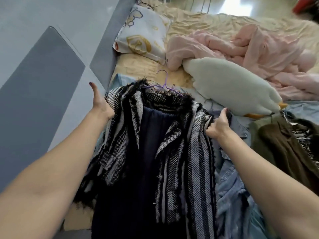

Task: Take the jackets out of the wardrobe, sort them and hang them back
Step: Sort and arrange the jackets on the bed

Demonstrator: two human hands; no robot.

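Note:
A black-and-white striped tweed jacket (186, 135) with frayed black trim hangs on a purple hanger (164, 83) over a dark navy garment (143, 169). It lies above the bed's near side. My left hand (101, 104) holds the jacket's left shoulder, thumb pointing up. My right hand (219, 124) grips the right shoulder edge, fingers curled into the fabric. Under the jacket on the right lies a light blue denim jacket (231, 190). A brown and olive garment (283, 145) lies further right.
The bed has a beige sheet (198, 19), a floral pillow (145, 33), a crumpled pink blanket (250, 49) and a pale green plush toy (231, 87). A grey padded headboard (41, 80) runs along the left.

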